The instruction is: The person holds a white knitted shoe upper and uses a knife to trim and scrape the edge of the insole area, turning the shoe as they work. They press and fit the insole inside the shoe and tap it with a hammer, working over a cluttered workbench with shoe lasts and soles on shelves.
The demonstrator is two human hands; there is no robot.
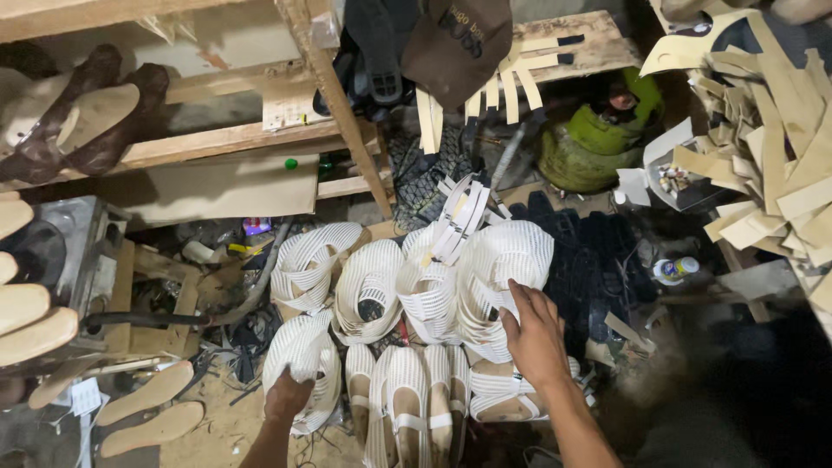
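Note:
Several white striped shoe uppers (373, 286) stand in a cluster on the floor, curled or mounted on lasts. My left hand (288, 397) grips the lower edge of the white upper at the front left (303, 351). My right hand (533, 334) rests with its fingers spread on the large curled white upper at the right (503, 260). Below the hands, more finished white shoes (407, 407) with straps lie side by side, toes away from me.
Tan insoles (152, 394) lie at the left, and a machine (65, 251) stands beside a wooden shelf frame (338, 104). Black uppers (589, 251) sit right of the white ones. Tan cut strips (771, 147) pile up at the right; a green sack (598, 139) lies behind.

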